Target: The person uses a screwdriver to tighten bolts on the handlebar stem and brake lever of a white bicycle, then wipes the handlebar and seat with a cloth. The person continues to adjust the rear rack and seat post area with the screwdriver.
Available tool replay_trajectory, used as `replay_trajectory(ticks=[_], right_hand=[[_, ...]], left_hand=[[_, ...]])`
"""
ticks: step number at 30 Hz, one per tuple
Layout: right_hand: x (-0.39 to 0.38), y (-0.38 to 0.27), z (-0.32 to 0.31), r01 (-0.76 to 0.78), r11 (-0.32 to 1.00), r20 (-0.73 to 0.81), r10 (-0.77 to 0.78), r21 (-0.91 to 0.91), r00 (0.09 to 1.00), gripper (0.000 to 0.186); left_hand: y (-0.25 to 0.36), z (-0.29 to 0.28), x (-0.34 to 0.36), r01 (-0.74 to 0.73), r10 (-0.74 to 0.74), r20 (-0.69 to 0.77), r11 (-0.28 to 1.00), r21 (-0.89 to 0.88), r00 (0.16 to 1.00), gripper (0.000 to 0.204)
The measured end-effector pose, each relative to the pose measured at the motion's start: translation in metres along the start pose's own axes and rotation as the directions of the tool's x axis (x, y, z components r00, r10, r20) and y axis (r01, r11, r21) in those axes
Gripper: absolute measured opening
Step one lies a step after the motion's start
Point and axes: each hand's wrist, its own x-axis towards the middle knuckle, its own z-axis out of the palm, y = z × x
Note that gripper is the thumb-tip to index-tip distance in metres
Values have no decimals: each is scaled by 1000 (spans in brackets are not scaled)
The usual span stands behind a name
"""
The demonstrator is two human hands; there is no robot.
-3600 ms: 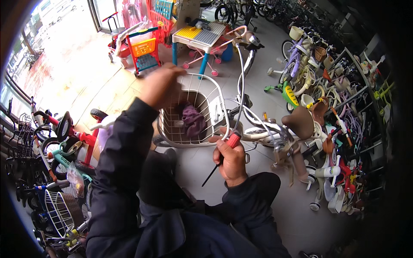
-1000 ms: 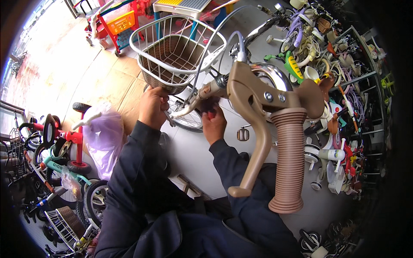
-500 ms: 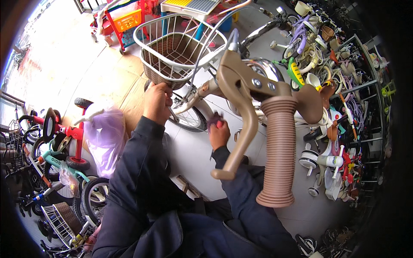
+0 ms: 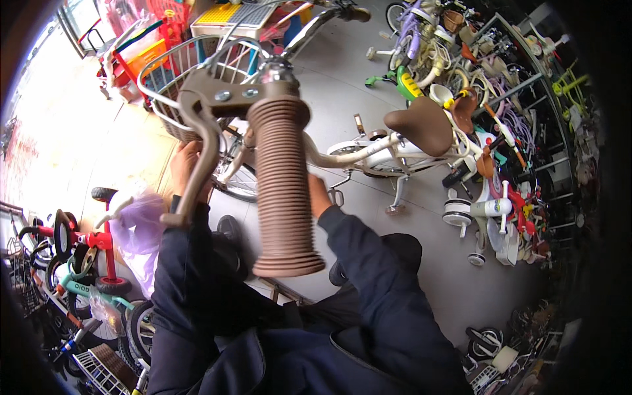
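Note:
A cream bicycle (image 4: 359, 155) stands in front of me, its brown ribbed handlebar grip (image 4: 283, 191) and brown brake lever (image 4: 204, 148) close to the camera. My left hand (image 4: 184, 168) is raised beneath the white wire basket (image 4: 153, 74), near the front wheel (image 4: 238, 178). Its fingers look curled; what they hold is hidden, partly by the lever. My right hand (image 4: 318, 196) is beside the wheel on the right, its fingers covered by the grip. The brown saddle (image 4: 421, 126) is farther right.
Children's bikes and ride-on toys crowd a rack (image 4: 553, 99) on the right. At left are a red tricycle (image 4: 99, 239), a purple plastic bag (image 4: 140, 224) and a turquoise bike (image 4: 76, 282). A small table (image 4: 234, 16) and a toy cart (image 4: 135, 66) stand behind the basket.
The handlebar grip and basket have shifted left in view, and the saddle and frame now show. My right hand, which held a dark and red object, is now mostly behind the grip.

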Motion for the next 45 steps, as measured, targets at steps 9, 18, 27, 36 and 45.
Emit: replay_trajectory(ticks=[9, 18, 27, 36, 45], right_hand=[[6, 21, -256, 67, 985, -865, -173, -160, 472, 36], [-6, 37, -219, 293, 934, -470, -356, -203, 808, 28], [-20, 108, -305, 328, 349, -465, 454, 878, 760, 18], [-22, 128, -311, 314, 219, -370, 298, 924, 880, 24], [-38, 101, -268, 353, 279, -429, 288, 893, 856, 49]], left_hand=[[53, 3, -53, 287, -428, 94, 412, -865, 899, 18], [135, 72, -41, 833, -565, 614, 419, -361, 551, 33], [102, 120, -20, 815, -531, 623, 298, -497, 574, 18], [98, 129, -7, 850, -573, 638, 248, -465, 515, 14], [67, 86, 31, 775, -640, 518, 204, -598, 568, 12]])
